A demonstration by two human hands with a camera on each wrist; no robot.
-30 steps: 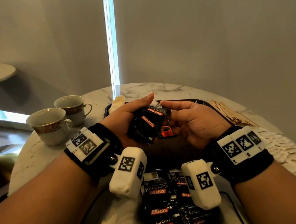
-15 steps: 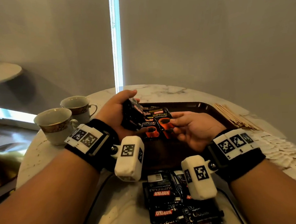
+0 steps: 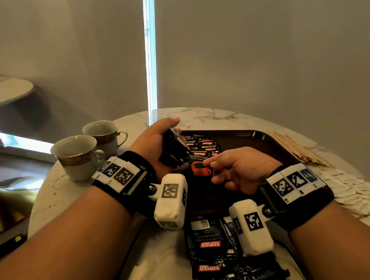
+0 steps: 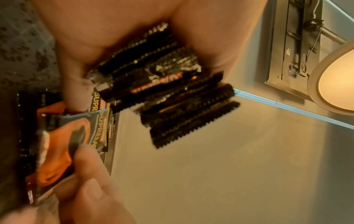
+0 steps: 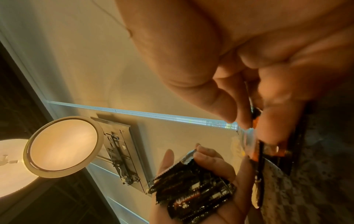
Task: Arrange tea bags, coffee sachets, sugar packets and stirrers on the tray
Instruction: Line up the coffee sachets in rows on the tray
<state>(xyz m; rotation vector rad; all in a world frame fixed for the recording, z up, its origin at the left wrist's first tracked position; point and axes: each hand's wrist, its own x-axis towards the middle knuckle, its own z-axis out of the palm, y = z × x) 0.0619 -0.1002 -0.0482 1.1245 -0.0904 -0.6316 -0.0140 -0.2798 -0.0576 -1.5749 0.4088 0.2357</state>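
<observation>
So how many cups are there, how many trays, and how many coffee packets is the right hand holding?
Cups: 2, the near cup and the far cup
Tray: 1
Coffee sachet pinched by the right hand: 1
Total: 4
The left hand grips a stack of sachets too bunched to count.

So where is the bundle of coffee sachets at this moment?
In the head view, the bundle of coffee sachets is gripped in the left hand, above the tray's left part, right of the two cups.
</observation>
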